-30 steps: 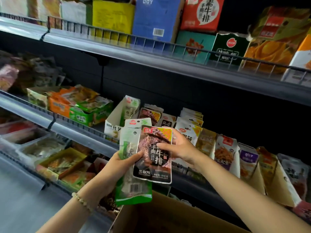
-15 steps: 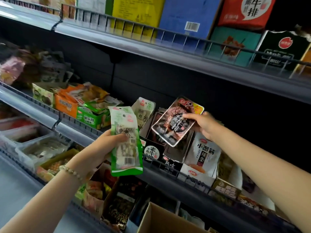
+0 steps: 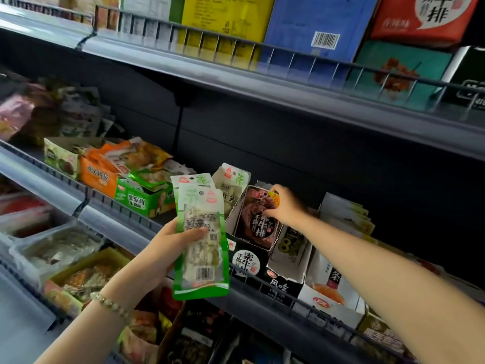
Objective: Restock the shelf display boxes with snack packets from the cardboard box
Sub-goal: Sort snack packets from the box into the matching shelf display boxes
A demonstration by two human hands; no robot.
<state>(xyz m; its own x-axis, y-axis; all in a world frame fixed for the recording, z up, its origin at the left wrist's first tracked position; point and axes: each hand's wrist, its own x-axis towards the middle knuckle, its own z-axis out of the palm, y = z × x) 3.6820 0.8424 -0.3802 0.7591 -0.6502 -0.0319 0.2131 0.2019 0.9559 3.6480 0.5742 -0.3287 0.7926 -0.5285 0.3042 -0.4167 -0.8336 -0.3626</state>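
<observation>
My left hand point(image 3: 168, 248) grips two green snack packets point(image 3: 200, 240), held upright in front of the middle shelf. My right hand point(image 3: 284, 206) reaches to the shelf and holds the top of a dark brown packet point(image 3: 256, 222) that stands inside a black display box point(image 3: 245, 261). Its fingers curl over the packet's yellow corner. The cardboard box is out of view.
Green and orange display boxes point(image 3: 131, 190) sit to the left on the same shelf, white ones point(image 3: 338, 282) to the right. A wire rail point(image 3: 262, 282) runs along the shelf front. Large cartons point(image 3: 315, 24) fill the top shelf. Trays point(image 3: 55, 248) lie on the lower shelf.
My right hand has carried the dark packet from mid-air down into the black display box. My left hand holds the green packets in about the same place. The view has tilted up, losing the cardboard box.
</observation>
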